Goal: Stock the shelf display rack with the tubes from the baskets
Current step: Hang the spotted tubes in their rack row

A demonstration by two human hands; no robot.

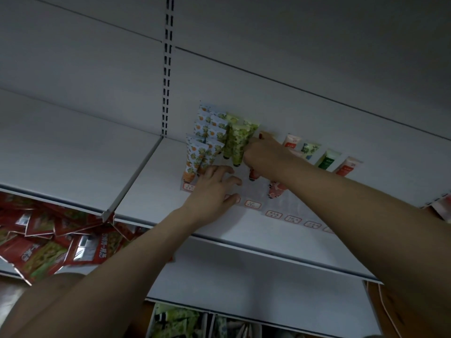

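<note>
Head view: a white shelf (244,230) is seen from below, with a clear display rack (253,191) set on it and both arms reached up to it. The rack's front is touched by the left hand (214,189), its fingers spread and relaxed, nothing grasped. At about two o'clock from it, the right hand (264,154) is curled round a red tube (253,174), whose lower end shows beneath the knuckles. Orange-patterned tubes (195,154) are stacked at the rack's nine o'clock end, green-patterned tubes (238,140) beside them, and single sample tubes (327,159) are lined toward three o'clock.

The tubes are judged light, soft-walled and somewhat slick; a hold at mid-body or near the stiffer cap end is likely safest, since squeezing could dent them and neighbours could be toppled.

Small red-bordered price labels (252,204) are fixed along the rack's front; their writing is too blurred to be read. Red packets (48,240) at eight o'clock carry large characters, also not legible.
</note>
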